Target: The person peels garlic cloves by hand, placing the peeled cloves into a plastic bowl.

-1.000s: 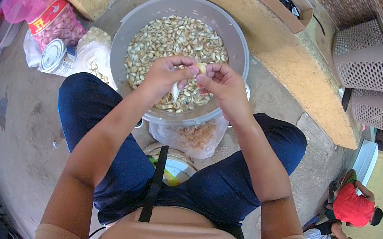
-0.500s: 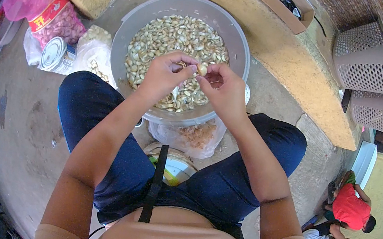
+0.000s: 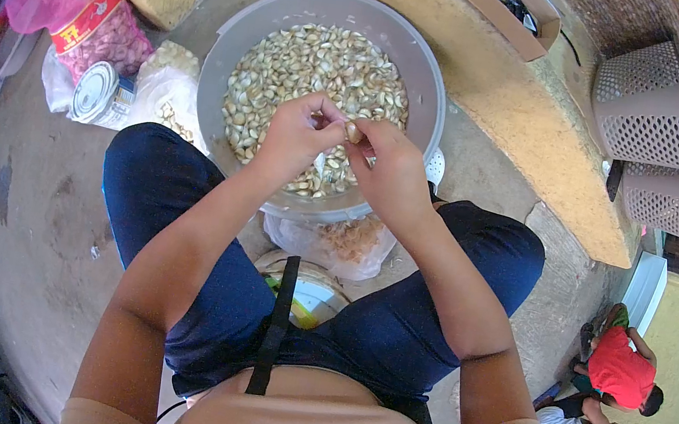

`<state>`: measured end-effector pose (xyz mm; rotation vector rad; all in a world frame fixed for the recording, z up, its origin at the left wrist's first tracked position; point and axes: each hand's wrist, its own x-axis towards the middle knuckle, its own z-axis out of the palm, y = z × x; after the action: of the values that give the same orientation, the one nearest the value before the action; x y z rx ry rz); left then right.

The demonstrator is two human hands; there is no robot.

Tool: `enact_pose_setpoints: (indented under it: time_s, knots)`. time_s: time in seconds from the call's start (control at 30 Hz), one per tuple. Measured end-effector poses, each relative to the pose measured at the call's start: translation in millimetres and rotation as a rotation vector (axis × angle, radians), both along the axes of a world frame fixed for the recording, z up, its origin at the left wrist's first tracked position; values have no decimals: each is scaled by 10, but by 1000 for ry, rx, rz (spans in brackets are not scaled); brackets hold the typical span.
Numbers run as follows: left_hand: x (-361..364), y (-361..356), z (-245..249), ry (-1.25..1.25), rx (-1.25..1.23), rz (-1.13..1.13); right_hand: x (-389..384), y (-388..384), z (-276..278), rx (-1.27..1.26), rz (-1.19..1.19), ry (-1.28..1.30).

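Hands point(image 3: 300, 138) point(image 3: 394, 168) close together around clove point(image 3: 353, 132)

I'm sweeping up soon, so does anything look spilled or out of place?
Two small things: a white scrap lies loose on the floor beside the person's left leg, away from the tub, and a dark stain marks the floor further left. The tub's cloves sit within its rim.
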<state>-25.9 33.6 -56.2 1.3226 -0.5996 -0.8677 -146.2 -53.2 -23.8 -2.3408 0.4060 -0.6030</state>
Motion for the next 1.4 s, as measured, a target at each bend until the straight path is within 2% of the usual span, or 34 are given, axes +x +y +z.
enact_pose_setpoints:
  time_s: [0.17,0.27,0.37,0.47,0.57,0.67,0.77,0.87,1.0,1.1,1.2,1.27,1.4]
  knots:
    - [1,9,50,113,17,-32,-8,-25,31,132,51,58]
    - [4,7,74,169,35,-47,-11,-70,-13,564,37,152]
    - [-11,-9,106,154,68,-33,4,-92,-46,745,3,102]
    - [-14,-14,60,106,98,-31,4,-60,90,375,-43,74]
    - [-10,-5,26,60,126,-43,1,-97,73,238,-7,99]
    - [-2,-6,5,64,125,-50,-8,-162,-30,441,16,123]
    - [1,-12,20,109,128,-44,-10,-199,56,962,26,100]
    - [22,5,48,202,154,-50,-10,-219,57,1113,66,40]
    - [26,13,106,327,95,-63,-4,-230,31,1145,41,8]
    - [21,-3,100,276,55,-77,5,-233,21,1038,28,-26]
    - [-35,11,131,-28,44,-72,5,-227,43,886,-4,5]
    - [-39,9,161,-27,7,-49,2,-197,75,806,-13,17]
    - [4,2,136,-65,-77,-31,7,-188,20,892,-2,-27]
